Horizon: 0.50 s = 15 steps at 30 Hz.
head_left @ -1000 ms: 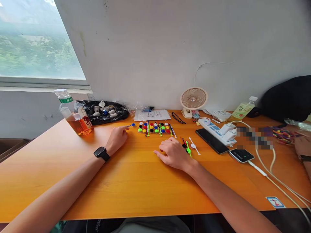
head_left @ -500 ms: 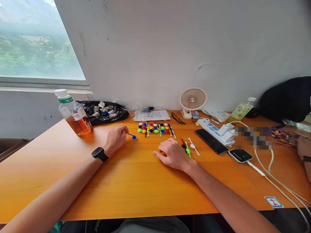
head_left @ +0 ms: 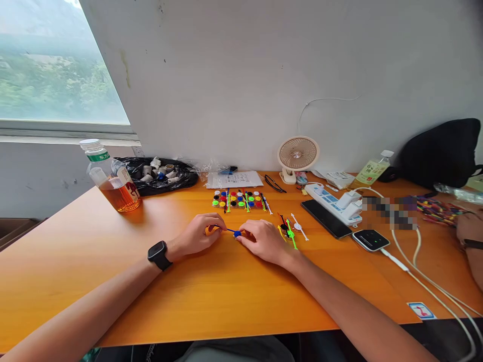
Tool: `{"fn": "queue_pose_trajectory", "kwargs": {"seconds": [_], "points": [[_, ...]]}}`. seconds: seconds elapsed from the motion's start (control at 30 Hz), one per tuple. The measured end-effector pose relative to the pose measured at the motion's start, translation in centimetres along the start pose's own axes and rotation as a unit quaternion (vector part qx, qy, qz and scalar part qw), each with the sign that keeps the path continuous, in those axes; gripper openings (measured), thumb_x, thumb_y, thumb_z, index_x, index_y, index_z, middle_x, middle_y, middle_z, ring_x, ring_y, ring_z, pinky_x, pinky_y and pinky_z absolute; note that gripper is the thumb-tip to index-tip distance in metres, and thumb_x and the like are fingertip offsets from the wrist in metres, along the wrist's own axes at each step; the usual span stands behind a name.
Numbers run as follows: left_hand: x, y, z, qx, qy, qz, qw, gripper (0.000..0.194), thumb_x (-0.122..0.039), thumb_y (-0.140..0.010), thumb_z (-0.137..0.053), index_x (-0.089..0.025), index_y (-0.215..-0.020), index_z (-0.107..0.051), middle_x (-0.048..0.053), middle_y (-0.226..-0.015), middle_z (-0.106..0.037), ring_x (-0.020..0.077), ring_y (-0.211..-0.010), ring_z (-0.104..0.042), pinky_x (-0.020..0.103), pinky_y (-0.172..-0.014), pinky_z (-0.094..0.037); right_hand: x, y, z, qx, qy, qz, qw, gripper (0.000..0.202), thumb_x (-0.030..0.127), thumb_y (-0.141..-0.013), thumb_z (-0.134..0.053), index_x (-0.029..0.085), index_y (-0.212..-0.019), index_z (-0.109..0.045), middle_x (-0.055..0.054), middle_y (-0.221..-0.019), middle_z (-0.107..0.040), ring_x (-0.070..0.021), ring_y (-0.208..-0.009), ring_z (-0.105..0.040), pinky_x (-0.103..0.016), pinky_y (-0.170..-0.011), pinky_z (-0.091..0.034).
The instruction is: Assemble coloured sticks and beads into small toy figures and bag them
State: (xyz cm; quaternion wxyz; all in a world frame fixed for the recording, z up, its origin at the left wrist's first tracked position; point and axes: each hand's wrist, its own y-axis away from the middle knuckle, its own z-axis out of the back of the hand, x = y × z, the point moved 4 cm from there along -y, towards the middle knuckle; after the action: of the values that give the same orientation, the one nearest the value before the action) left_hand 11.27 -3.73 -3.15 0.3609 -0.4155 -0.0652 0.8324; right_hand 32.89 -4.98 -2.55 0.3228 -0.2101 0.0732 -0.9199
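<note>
My left hand (head_left: 199, 233), with a black watch on its wrist, is closed in a pinch on one end of a thin blue arrow spinner (head_left: 237, 234). At the spinner's round blue centre, the thumb and fingers of my right hand (head_left: 264, 241) close on it from the other side. Both hands are low over the table. Right of my right hand lie several loose arrow spinners, among them a green spinner (head_left: 290, 234) and a white spinner (head_left: 298, 227). Beyond the hands, round coloured pieces (head_left: 241, 198) sit in rows, with thin arrows lying across them.
A tea bottle (head_left: 118, 191) and a black plastic bag (head_left: 147, 188) with cardboard rolls stand at the left. Toward the wall are a paper sheet (head_left: 234, 180) and a small fan (head_left: 298, 156). A phone (head_left: 325, 218), power strip (head_left: 335, 203) and cables lie right. Another person's arm (head_left: 470, 244) shows.
My left hand has moved right with the blue spinner. My right hand has shifted slightly nearer, and its fingers have closed on the spinner's centre.
</note>
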Motion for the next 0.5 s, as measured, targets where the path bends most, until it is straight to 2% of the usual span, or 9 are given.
{"fn": "queue_pose_trajectory", "kwargs": {"seconds": [0.13,0.3,0.37,0.43,0.5], "points": [[0.3,0.0,0.5,-0.020,0.017,0.012,1.000,0.019,-0.017,-0.093,-0.062,-0.019,-0.098,-0.080,0.006,-0.096,-0.077,0.0144,-0.077,-0.063,0.025,-0.066,-0.046,-0.2,-0.2,-0.1,-0.013,-0.028,-0.021,0.999,0.009,0.031,-0.098,-0.073,0.022,-0.099,-0.074,-0.002,-0.091,-0.076,-0.0181,-0.080,-0.066,-0.030,-0.072,-0.040],[0.5,0.0,0.8,-0.066,0.057,0.060,0.994,0.019,-0.031,-0.097,-0.068,-0.017,-0.101,-0.080,0.006,-0.091,-0.079,0.0136,-0.072,-0.061,0.024,-0.061,-0.043,-0.5,-0.2,-0.8,-0.023,-0.060,-0.039,0.997,0.010,0.032,-0.097,-0.073,0.022,-0.096,-0.072,0.000,-0.081,-0.070,-0.0167,-0.070,-0.061,-0.030,-0.064,-0.038],[0.5,0.0,0.5,-0.079,0.061,0.067,0.993,0.021,-0.035,-0.098,-0.069,-0.018,-0.104,-0.081,0.006,-0.094,-0.080,0.0140,-0.073,-0.062,0.024,-0.061,-0.043,-0.7,-0.2,-1.0,-0.047,-0.109,-0.057,0.991,0.018,0.035,-0.097,-0.072,0.023,-0.110,-0.071,0.000,-0.082,-0.069,-0.0161,-0.067,-0.060,-0.030,-0.064,-0.041],[0.4,-0.1,0.1,-0.085,0.058,0.057,0.993,0.021,-0.035,-0.099,-0.069,-0.019,-0.104,-0.082,0.006,-0.095,-0.081,0.0144,-0.074,-0.064,0.025,-0.061,-0.043,-0.9,-0.2,-0.9,-0.094,-0.171,-0.076,0.978,0.038,0.036,-0.096,-0.071,0.022,-0.131,-0.064,-0.001,-0.090,-0.070,-0.0158,-0.069,-0.062,-0.030,-0.068,-0.047],[0.2,-0.1,-0.5,-0.086,0.051,0.043,0.994,0.020,-0.035,-0.100,-0.069,-0.020,-0.104,-0.082,0.006,-0.094,-0.081,0.0141,-0.073,-0.064,0.025,-0.062,-0.044,-1.1,-0.3,-0.8,-0.123,-0.232,-0.080,0.962,0.042,0.036,-0.096,-0.069,0.022,-0.135,-0.062,-0.003,-0.097,-0.072,-0.0166,-0.075,-0.066,-0.031,-0.074,-0.052]]}}
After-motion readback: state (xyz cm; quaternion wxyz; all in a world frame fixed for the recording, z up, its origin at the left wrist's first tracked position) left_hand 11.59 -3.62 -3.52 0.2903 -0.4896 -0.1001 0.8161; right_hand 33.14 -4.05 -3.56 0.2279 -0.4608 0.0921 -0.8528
